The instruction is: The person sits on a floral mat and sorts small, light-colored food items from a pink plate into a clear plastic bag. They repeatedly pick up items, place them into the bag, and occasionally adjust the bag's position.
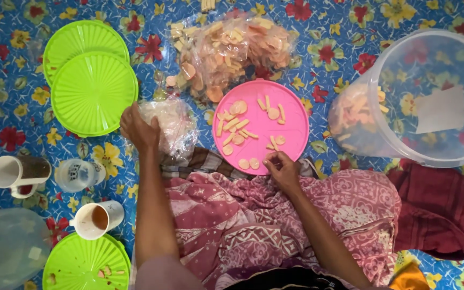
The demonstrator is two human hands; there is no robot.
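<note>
A round pink lid (291, 115) lies in front of my knees with several pale orange crackers (236, 124) spread on it. My right hand (281, 167) rests at the lid's near edge, fingertips pinched over crackers there. My left hand (138, 128) grips a small clear plastic bag (174, 124) of crackers, just left of the pink lid. Behind the lid lie larger clear bags (232, 48) stuffed with orange and yellow crackers.
Two stacked green lids (91, 80) lie at the far left, another green lid (81, 266) near left. A big clear tub (430, 96) on its side holds crackers at right. Mugs (16, 173) (96, 219), a clear cup (79, 174), a jug (4, 244), and a maroon cloth (441, 215) surround me.
</note>
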